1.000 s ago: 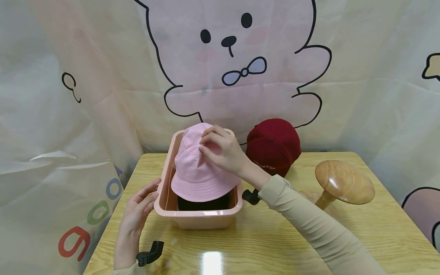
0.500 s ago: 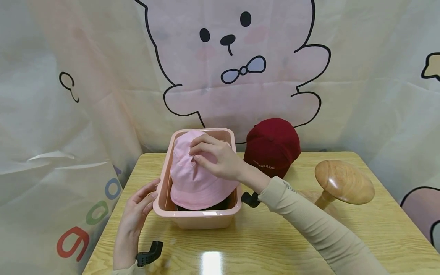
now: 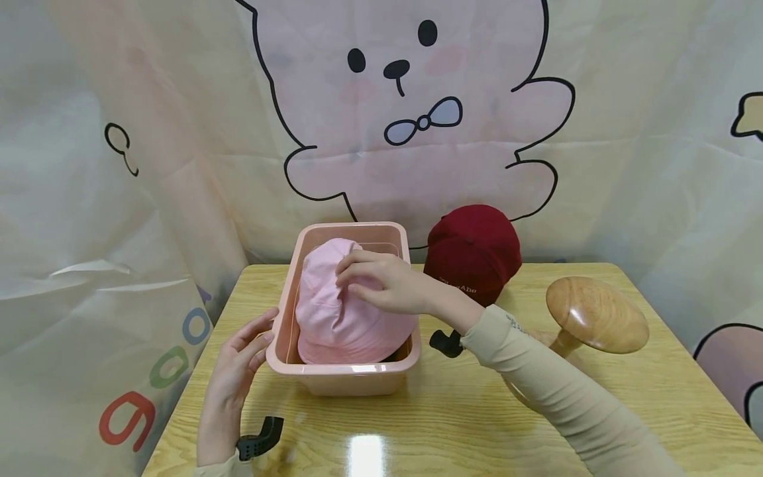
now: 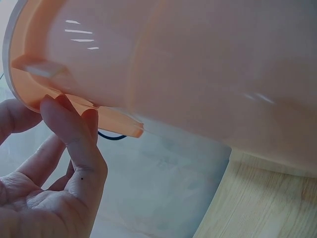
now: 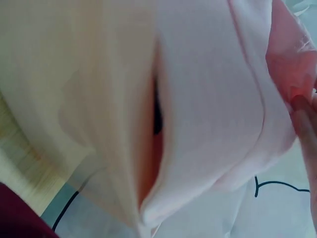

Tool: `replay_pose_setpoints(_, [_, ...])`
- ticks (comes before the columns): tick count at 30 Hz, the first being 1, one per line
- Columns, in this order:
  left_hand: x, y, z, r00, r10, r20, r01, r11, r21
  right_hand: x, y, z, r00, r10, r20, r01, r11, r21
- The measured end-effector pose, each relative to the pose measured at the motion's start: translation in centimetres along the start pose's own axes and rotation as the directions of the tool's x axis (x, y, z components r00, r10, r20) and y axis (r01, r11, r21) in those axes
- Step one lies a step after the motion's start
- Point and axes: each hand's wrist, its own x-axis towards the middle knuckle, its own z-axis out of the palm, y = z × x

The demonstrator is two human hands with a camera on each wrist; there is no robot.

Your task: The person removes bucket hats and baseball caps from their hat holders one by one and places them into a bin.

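A pink bucket hat (image 3: 357, 331) lies crown up inside the pink plastic bin (image 3: 352, 369), its brim low between the walls. My right hand (image 3: 396, 285) pinches the crown, which is creased below the fingertips; the right wrist view has this hand (image 5: 306, 134) at the edge of the hat's cloth (image 5: 213, 99). A dark item under the brim is almost wholly hidden. At the bin's left side, my left hand (image 3: 232, 371) grips the rim, and in the left wrist view the hand's (image 4: 64, 183) bent fingers touch the rim's underside.
A dark red cap (image 3: 473, 248) stands behind and right of the bin. Farther right is a wooden stand with a round top (image 3: 596, 315). The wooden table (image 3: 453, 424) meets a printed curtain (image 3: 411, 179) at its back edge.
The pink hat has come down deeper into the bin with my right hand, covering most of the dark item. My right hand then shifted slightly right. My left hand has stayed on the rim.
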Motion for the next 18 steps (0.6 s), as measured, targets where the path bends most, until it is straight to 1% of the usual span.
replay_pose_setpoints(3, [0.0,0.1,0.0,1.000,-0.010,-0.006,0.010,1.000,0.007,-0.5,0.4,-0.1,0.999,0.020,0.035,-0.018,0.997,-0.075])
replay_pose_setpoints(6, [-0.1,0.1,0.0,1.000,-0.023,-0.010,0.023,1.000,0.019,-1.0,1.0,-0.1,0.999,0.006,0.038,0.001,0.986,-0.168])
replay_pose_setpoints(10, [0.0,0.1,0.0,1.000,-0.026,-0.009,0.026,0.999,0.027,-1.7,1.8,0.2,0.999,-0.020,0.048,0.031,0.971,-0.236])
replay_pose_setpoints(14, [0.0,0.2,0.0,1.000,-0.024,-0.011,0.024,0.999,0.028,-2.2,2.2,0.4,0.993,0.003,0.122,0.021,0.980,-0.200])
replay_pose_setpoints(18, [0.1,0.2,0.0,0.999,-0.029,-0.014,0.029,0.999,0.025,-2.3,2.3,0.5,0.979,0.034,0.202,-0.010,0.993,-0.118])
